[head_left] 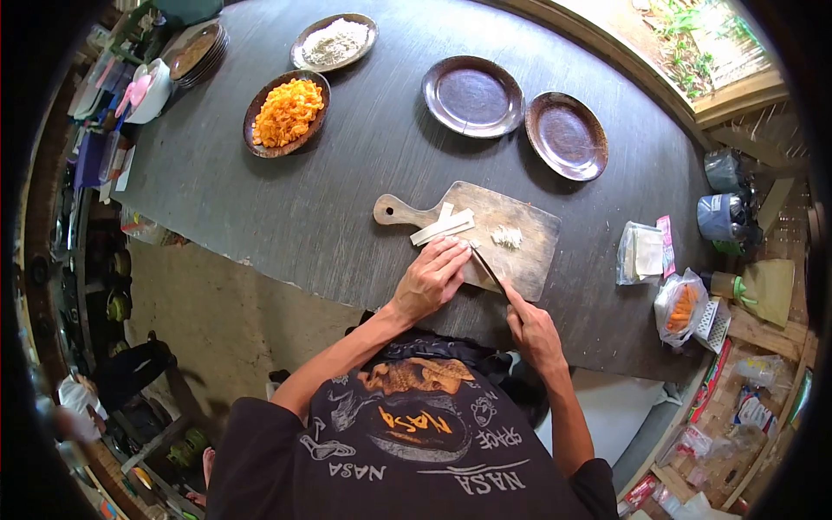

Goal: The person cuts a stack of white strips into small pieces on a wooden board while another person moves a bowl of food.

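A wooden cutting board (530, 260) with a round-holed handle lies on the dark table in front of me. My right hand (535, 334) is closed around the handle of a knife (488, 267), its blade pointing up and left beside my left fingertips. Bunched fingers of my left hand (431, 277) press white food pieces onto the board; the fingers mostly hide them. Just beyond that hand lie several loose white strips (444, 225), partly crossing each other. A small pile of finely cut white bits (508, 237) sits to the right of them.
An orange shredded food bowl (251, 130) and a plate of pale powder (371, 48) stand at the back left. Two brown plates (472, 95) are beyond the board. To the right lie a plastic packet (640, 253) and a bag of orange items (682, 305).
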